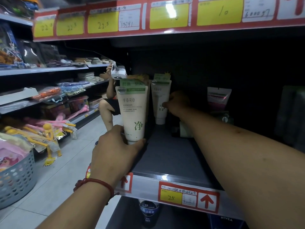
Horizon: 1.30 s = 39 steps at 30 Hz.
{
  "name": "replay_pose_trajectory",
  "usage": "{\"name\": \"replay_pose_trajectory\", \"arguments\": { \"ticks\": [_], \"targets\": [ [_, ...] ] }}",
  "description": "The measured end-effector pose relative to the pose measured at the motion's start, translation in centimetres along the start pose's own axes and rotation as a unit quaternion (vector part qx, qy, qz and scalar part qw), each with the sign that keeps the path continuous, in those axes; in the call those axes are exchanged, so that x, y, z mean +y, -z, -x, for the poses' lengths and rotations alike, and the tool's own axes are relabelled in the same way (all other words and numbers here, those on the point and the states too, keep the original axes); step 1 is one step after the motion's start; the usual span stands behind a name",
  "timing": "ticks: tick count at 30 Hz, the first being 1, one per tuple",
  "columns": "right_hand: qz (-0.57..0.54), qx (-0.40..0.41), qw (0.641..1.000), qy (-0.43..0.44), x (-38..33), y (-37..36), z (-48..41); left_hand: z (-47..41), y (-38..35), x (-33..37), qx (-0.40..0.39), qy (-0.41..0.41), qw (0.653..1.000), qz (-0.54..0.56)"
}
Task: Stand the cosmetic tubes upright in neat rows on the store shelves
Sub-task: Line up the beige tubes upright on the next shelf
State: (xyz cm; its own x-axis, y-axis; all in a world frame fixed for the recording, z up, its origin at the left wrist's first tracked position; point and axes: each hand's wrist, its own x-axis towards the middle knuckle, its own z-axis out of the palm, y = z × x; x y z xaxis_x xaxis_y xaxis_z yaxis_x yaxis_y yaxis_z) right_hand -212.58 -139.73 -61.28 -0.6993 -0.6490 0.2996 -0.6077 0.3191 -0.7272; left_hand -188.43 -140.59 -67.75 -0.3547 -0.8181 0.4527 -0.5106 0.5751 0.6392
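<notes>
I'm working on the left end of the shelf (165, 156), building a row. My left grip (115, 149) is holding the front tube (133, 113) by its cap end, upright at the shelf's front corner. The hand hides whether the cap is resting on the shelf. My right grip (177, 104) is pinching the side of the rear tube (160, 100), which is standing upright deeper in. Next, I judge, I'm lining the front tube up with the rear one and releasing gently so neither tips.
</notes>
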Motion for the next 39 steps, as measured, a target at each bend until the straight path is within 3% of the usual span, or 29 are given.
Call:
{"name": "replay_pose_trajectory", "arguments": {
  "ticks": [11,15,18,20,22,27,34,39],
  "targets": [
    [0.016,-0.003,1.000,-0.010,-0.2,0.8,0.9,0.0,0.2,0.1,-0.029,-0.011,0.999,0.008],
    [0.039,0.019,0.998,0.039,-0.9,2.7,2.9,0.1,0.5,0.4,-0.042,-0.025,0.999,0.016],
    [-0.056,-0.115,0.990,0.064,-2.0,4.3,6.2,0.1,0.6,0.5,-0.055,-0.033,0.998,0.003],
    [-0.171,-0.216,0.960,0.054,-2.6,4.8,8.3,0.0,0.6,0.7,-0.064,-0.042,0.997,-0.009],
    [-0.231,-0.261,0.936,0.049,-3.1,4.6,10.1,0.1,0.6,0.9,-0.066,-0.056,0.996,-0.020],
    [-0.171,-0.170,0.968,0.074,-3.3,2.4,11.4,0.4,0.9,1.1,-0.078,-0.071,0.994,-0.020],
    [-0.055,-0.057,0.997,0.012,-1.7,2.5,7.6,-0.4,0.3,0.1,-0.067,-0.047,0.996,-0.027],
    [-0.039,-0.042,0.998,-0.011,-1.4,1.8,5.9,-0.5,0.1,-0.1,-0.070,-0.046,0.996,-0.016]
  ]
}}
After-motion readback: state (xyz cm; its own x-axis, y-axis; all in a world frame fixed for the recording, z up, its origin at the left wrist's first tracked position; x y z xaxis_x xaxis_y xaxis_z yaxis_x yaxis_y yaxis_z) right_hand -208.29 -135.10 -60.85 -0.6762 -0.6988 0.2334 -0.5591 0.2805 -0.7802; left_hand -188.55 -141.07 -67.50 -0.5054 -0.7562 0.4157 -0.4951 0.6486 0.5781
